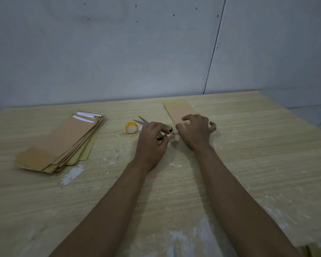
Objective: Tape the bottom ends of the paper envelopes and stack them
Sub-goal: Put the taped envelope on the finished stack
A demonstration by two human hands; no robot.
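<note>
A single brown paper envelope (180, 111) lies flat near the table's far edge, right of centre. My right hand (196, 131) rests on its near end with curled fingertips pressing down. My left hand (152, 143) grips the dark handles of a pair of scissors (144, 121), whose grey blades point away to the left and are slightly parted. A yellow roll of tape (131, 128) stands just left of the scissors. A stack of brown envelopes (61, 145) lies fanned on the left of the table, white strips showing at its far end.
The wooden table (248, 164) carries white paint smears near the front and centre. A grey wall rises behind it. The table's right edge drops off at the far right.
</note>
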